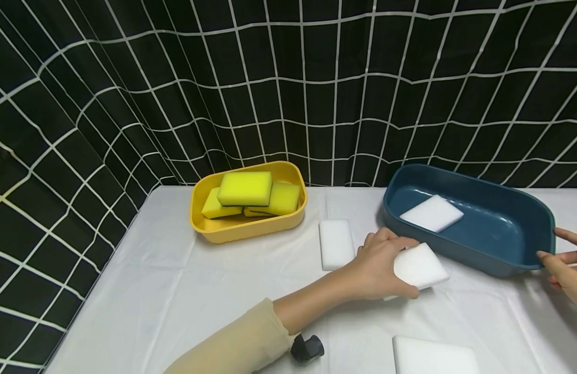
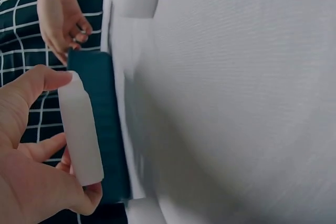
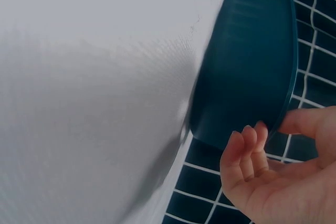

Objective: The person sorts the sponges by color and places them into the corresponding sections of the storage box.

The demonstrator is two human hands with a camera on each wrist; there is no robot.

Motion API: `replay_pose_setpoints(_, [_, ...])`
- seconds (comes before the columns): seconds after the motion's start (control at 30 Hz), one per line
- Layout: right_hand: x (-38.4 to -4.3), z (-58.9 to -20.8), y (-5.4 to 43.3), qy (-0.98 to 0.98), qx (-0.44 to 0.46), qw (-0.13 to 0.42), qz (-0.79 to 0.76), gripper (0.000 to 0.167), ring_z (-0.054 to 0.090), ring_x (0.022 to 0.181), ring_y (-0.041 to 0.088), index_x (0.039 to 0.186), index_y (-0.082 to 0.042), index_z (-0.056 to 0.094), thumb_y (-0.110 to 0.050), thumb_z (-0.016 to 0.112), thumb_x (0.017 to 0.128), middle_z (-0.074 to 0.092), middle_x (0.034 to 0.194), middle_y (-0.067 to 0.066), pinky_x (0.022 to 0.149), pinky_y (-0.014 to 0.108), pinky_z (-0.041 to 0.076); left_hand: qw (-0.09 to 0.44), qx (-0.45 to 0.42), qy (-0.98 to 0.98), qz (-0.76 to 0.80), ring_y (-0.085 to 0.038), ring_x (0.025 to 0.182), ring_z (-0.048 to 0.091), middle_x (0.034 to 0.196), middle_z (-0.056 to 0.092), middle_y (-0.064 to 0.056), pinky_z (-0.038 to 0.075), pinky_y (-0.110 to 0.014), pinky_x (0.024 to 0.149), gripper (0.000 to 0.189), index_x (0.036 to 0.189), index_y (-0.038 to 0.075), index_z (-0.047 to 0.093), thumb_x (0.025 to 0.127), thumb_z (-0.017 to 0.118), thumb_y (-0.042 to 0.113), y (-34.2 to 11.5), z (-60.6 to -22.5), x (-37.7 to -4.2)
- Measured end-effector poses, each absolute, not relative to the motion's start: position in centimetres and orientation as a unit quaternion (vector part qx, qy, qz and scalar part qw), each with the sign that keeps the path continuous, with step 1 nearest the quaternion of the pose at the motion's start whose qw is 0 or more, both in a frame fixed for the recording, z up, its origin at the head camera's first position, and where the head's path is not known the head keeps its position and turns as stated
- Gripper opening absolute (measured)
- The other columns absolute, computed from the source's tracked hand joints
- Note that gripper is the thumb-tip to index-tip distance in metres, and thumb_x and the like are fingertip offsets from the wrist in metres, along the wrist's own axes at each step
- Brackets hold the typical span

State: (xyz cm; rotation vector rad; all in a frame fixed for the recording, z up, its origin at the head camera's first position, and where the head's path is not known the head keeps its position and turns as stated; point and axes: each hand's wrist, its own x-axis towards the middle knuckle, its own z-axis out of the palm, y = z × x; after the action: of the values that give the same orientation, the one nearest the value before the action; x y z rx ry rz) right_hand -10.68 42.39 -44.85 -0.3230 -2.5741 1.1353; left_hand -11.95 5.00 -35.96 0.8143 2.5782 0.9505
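My left hand (image 1: 374,267) grips a white foam sponge (image 1: 420,266) between thumb and fingers, just in front of the blue plastic bin (image 1: 475,258). Edge-on in the left wrist view, the sponge (image 2: 80,129) overlaps the bin (image 2: 107,124) behind it. At the bin's right end, my right hand (image 1: 571,265) holds the rim with thumb and fingertips. The right wrist view shows these fingertips (image 3: 261,127) right at the bin's corner. Inside the bin, toward its left side, lies another white sponge (image 1: 433,213).
A yellow bin (image 1: 251,231) at the back left holds several yellow sponges (image 1: 244,188) with dark undersides. One white sponge (image 1: 336,244) lies left of my left hand, another (image 1: 433,357) at the front edge. A black grid-patterned curtain (image 1: 316,98) hangs behind the white-covered table (image 1: 143,291).
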Motion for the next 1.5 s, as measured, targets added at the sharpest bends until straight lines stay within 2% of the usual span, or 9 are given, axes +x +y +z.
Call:
replay_pose_setpoints(0.13, [-10.6,-44.9,42.3,-0.895,-0.113,0.157,0.403,0.070,0.049,0.043,-0.009,0.162,0.009,0.023,-0.015,0.056,0.106,0.044,0.068,-0.038,0.043,0.009,0.044,0.132,0.287,0.893,0.319,0.000,0.105,0.039,0.123,0.051,0.009,0.035,-0.013,0.084,0.077,0.149,0.025,0.061,0.079,0.092,0.031,5.0,-35.6,-12.1])
replay_pose_setpoints(0.4, [-11.1,-46.0,43.4,-0.900,-0.119,0.156,0.390,0.071,0.050,0.043,-0.007,0.165,0.002,0.024,-0.019,0.057,0.106,0.044,0.069,-0.038,0.042,0.011,0.045,0.130,0.313,0.881,0.329,-0.001,0.108,0.041,0.126,0.054,0.005,0.037,-0.010,0.087,0.075,0.149,0.020,0.062,0.081,0.092,0.032,5.0,-34.8,-12.6])
replay_pose_setpoints(1.0, [-10.8,-44.7,42.2,-0.909,-0.128,0.145,0.370,0.067,0.047,0.044,-0.010,0.160,0.011,0.023,-0.017,0.054,0.107,0.040,0.067,-0.039,0.042,0.012,0.044,0.112,0.347,0.890,0.274,-0.002,0.112,0.042,0.134,0.055,0.005,0.035,-0.007,0.085,0.076,0.151,0.020,0.059,0.084,0.090,0.038,6.3,-31.9,-13.8])
replay_pose_setpoints(1.27, [-11.0,-45.5,43.0,-0.897,-0.130,0.150,0.395,0.071,0.049,0.044,-0.009,0.165,0.002,0.024,-0.019,0.057,0.106,0.044,0.067,-0.038,0.041,0.011,0.044,0.096,0.345,0.889,0.284,-0.003,0.111,0.044,0.132,0.058,0.004,0.035,-0.005,0.081,0.077,0.150,0.018,0.061,0.083,0.091,0.039,6.9,-31.1,-15.0])
replay_pose_setpoints(1.5, [-11.1,-45.6,43.0,-0.915,-0.139,0.148,0.350,0.068,0.048,0.044,-0.008,0.163,0.007,0.025,-0.017,0.056,0.106,0.040,0.067,-0.037,0.041,0.013,0.044,0.086,0.341,0.894,0.277,-0.003,0.116,0.045,0.139,0.059,0.003,0.033,-0.005,0.082,0.078,0.150,0.016,0.061,0.083,0.091,0.040,7.5,-30.7,-16.3])
